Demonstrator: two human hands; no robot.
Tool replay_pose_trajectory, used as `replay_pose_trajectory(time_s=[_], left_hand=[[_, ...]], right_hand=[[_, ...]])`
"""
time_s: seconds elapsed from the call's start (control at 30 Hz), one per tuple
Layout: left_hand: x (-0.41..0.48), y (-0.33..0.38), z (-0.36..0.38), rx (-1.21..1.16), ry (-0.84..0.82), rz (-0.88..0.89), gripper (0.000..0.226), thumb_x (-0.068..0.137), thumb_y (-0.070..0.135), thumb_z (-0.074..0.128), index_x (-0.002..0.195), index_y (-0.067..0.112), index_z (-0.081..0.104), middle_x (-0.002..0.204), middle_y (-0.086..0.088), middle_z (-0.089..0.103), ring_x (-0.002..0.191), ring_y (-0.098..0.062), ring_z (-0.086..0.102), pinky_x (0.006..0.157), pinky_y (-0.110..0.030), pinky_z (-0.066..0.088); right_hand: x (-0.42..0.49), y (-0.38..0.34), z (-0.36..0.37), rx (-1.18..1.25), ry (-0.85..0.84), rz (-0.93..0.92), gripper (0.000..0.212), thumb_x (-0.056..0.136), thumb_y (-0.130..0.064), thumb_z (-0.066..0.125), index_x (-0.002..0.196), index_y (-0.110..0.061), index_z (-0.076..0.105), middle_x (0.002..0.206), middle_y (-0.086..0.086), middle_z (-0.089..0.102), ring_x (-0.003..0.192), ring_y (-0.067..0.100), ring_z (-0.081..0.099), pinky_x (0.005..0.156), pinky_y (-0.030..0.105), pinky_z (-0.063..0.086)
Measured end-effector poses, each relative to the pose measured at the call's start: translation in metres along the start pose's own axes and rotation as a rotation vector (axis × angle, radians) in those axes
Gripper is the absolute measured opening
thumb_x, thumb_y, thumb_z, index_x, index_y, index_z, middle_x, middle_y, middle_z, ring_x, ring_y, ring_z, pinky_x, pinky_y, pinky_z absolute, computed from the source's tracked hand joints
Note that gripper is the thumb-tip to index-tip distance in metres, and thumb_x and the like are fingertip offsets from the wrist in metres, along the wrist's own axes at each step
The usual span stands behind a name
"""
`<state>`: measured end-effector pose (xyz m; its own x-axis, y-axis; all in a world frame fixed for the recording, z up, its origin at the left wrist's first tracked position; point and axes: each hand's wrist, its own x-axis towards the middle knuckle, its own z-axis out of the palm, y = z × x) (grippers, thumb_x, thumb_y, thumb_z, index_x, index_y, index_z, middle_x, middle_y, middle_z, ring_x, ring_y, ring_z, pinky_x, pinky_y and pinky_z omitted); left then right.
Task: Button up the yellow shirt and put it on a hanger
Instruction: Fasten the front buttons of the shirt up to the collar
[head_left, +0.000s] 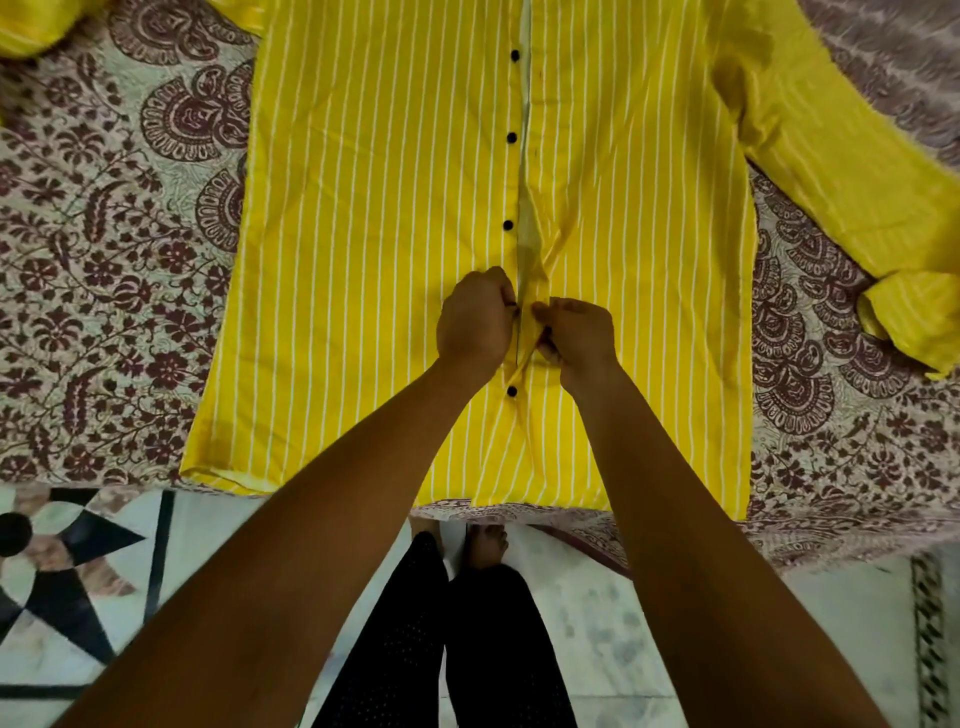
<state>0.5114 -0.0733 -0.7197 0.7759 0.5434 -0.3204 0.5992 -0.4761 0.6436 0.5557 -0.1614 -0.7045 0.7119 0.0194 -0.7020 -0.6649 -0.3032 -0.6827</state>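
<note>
Head view only. The yellow shirt (389, 234) is cut off at the top edge, so I can't see collar or shoulders. Its left-of-frame sleeve is mostly out of shot, just a yellow bunch at the top corner. No hanger in view. The button being worked sits between my two hands and is hidden by the fingers; I can't tell if it's through its hole.

Shirt lies flat, front up, on a bed covered with a paisley bedsheet (104, 234), hem toward me at the bed's edge. The right-of-frame sleeve (841, 197) angles down and outward, cuff rolled near the frame's right side. Black buttons run down the placket: three visible above my hands (508, 225), one below (512, 391). Above my hands the placket gapes a little, showing the paler inner fabric; the upper buttons look undone, hard to be sure.

My left hand (475, 322) is curled closed, pinching the button-side edge of the placket. My right hand (576, 332) is also closed, fingers (545, 312) pinching the opposite edge, fabric puckered under them. The two hands are just beside each other, nearly touching across the opening, in the lower half of the shirt front.

Below the bed: patterned floor tiles (78, 571), my dark trousers and bare feet.
</note>
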Motion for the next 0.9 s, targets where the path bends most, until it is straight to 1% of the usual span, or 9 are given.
replay_pose_trajectory(time_s=[0.1,0.13,0.2,0.23,0.3,0.47,0.7,0.77,0.9], left_hand=[[0.006,0.003,-0.001,-0.056,-0.009,-0.012,0.006,0.082,0.007,0.060,0.085,0.010,0.064,0.093,-0.012,0.067,0.090,-0.028,0.062,0.075,-0.039,0.050],[0.007,0.004,-0.002,-0.083,-0.016,-0.021,0.006,0.081,0.007,0.062,0.084,0.010,0.065,0.091,-0.012,0.068,0.089,-0.027,0.063,0.075,-0.038,0.051],[0.010,0.004,-0.004,-0.139,-0.053,-0.037,0.006,0.080,0.006,0.063,0.084,0.009,0.067,0.089,-0.010,0.070,0.088,-0.024,0.064,0.076,-0.030,0.049],[0.010,0.004,-0.005,-0.173,-0.079,-0.044,0.008,0.080,0.005,0.063,0.085,0.009,0.068,0.089,-0.010,0.071,0.087,-0.022,0.065,0.075,-0.024,0.047],[0.012,0.004,-0.009,-0.222,-0.122,-0.051,0.011,0.081,0.004,0.062,0.087,0.007,0.071,0.091,-0.010,0.072,0.088,-0.020,0.066,0.071,-0.016,0.042],[0.016,0.002,-0.014,-0.236,-0.163,-0.059,0.016,0.081,0.004,0.063,0.095,0.003,0.071,0.098,-0.015,0.071,0.094,-0.024,0.065,0.067,-0.012,0.037],[0.016,0.001,-0.013,-0.293,-0.137,-0.117,0.018,0.075,0.001,0.068,0.092,0.001,0.071,0.093,-0.017,0.071,0.090,-0.024,0.066,0.059,-0.013,0.040],[0.017,0.001,-0.013,-0.304,-0.140,-0.133,0.019,0.074,0.001,0.069,0.092,0.002,0.071,0.092,-0.018,0.071,0.088,-0.025,0.067,0.065,-0.018,0.045],[0.014,0.002,-0.012,-0.313,-0.097,-0.145,0.014,0.076,0.004,0.067,0.090,0.004,0.072,0.089,-0.015,0.072,0.085,-0.023,0.067,0.064,-0.020,0.044]], right_hand=[[0.003,0.006,0.004,0.013,0.153,-0.098,0.016,0.075,0.002,0.064,0.075,-0.014,0.063,0.073,0.010,0.065,0.065,0.024,0.063,0.067,0.034,0.053],[0.002,0.008,0.006,-0.028,0.224,-0.162,0.015,0.073,-0.001,0.066,0.079,-0.014,0.064,0.075,0.008,0.066,0.070,0.024,0.064,0.071,0.031,0.053],[-0.003,0.010,0.011,-0.108,0.312,-0.284,0.020,0.073,-0.004,0.069,0.091,-0.010,0.062,0.072,0.000,0.061,0.067,0.013,0.060,0.063,0.007,0.044],[-0.006,0.011,0.014,-0.131,0.321,-0.331,0.022,0.074,-0.004,0.069,0.094,-0.009,0.061,0.070,-0.004,0.058,0.064,0.007,0.057,0.057,0.002,0.038],[-0.006,0.013,0.020,-0.153,0.330,-0.386,0.022,0.075,-0.004,0.069,0.094,-0.009,0.058,0.069,-0.006,0.057,0.063,0.007,0.056,0.054,0.002,0.036],[0.000,0.013,0.020,-0.150,0.301,-0.376,0.025,0.075,-0.008,0.072,0.084,-0.018,0.051,0.072,-0.005,0.061,0.071,0.012,0.062,0.057,0.003,0.037],[0.001,0.018,0.012,-0.164,0.195,-0.436,0.027,0.076,-0.005,0.072,0.084,-0.016,0.049,0.069,-0.009,0.062,0.058,-0.011,0.058,0.057,0.002,0.039],[0.001,0.021,0.011,-0.146,0.179,-0.434,0.026,0.078,-0.004,0.069,0.084,-0.019,0.050,0.072,-0.005,0.066,0.061,-0.007,0.062,0.062,0.009,0.046],[0.004,0.024,0.004,0.004,0.089,-0.335,0.028,0.083,0.001,0.056,0.083,-0.025,0.048,0.075,0.009,0.069,0.071,0.023,0.070,0.073,0.039,0.056]])
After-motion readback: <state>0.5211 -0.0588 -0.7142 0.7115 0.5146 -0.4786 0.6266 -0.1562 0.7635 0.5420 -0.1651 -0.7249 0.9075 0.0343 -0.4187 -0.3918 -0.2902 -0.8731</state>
